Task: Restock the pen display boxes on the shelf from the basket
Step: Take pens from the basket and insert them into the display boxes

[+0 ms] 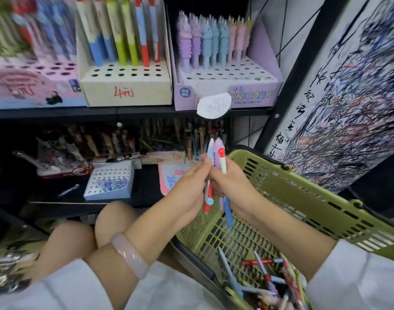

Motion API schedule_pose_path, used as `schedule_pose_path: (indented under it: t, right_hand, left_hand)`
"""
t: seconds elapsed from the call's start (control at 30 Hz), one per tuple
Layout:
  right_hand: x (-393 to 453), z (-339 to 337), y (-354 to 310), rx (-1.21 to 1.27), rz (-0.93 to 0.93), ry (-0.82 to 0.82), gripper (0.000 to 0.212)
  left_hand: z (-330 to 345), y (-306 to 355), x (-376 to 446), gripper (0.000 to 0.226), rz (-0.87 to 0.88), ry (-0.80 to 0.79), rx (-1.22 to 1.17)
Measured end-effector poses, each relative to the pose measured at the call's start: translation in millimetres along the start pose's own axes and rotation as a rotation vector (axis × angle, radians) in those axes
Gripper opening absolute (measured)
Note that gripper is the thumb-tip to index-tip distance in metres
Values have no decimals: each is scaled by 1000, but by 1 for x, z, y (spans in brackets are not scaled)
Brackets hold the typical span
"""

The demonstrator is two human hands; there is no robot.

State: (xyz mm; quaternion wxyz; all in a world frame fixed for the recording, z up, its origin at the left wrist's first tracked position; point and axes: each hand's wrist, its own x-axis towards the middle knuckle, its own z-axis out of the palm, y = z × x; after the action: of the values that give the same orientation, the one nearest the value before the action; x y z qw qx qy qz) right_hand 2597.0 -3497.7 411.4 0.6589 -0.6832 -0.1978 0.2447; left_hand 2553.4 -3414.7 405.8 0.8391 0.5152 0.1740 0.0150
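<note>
Hands: I count 2, the left hand (191, 186) and the right hand (232, 186).
Pens held between them: I make out about 4 in the bunch of pens (216, 171); overlap hides any more.
Display boxes on the upper shelf: I see 3, the pink box (32, 86), the cream box (126, 90) and the unicorn box (252, 95).
Baskets: 1 green basket (314, 202).
Loose pens in it: too tangled for me to count.
Bangles: 1 pink bangle (131, 256).

The lilac display box (227, 95) reads "UNICORN" on its front with a small handwritten "4元" above, the cream display box (126, 90) bears "4元" in red marker, and the scribbled test sheet's (348, 108) handwriting is illegible.
</note>
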Motion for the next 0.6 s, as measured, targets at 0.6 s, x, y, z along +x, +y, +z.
schedule_pose_path:
  t: [0.6]
  right_hand:
    - [34,70,-37,-525,-280,134,24]
  left_hand:
    - [-48,44,-23,24,240,93,114]
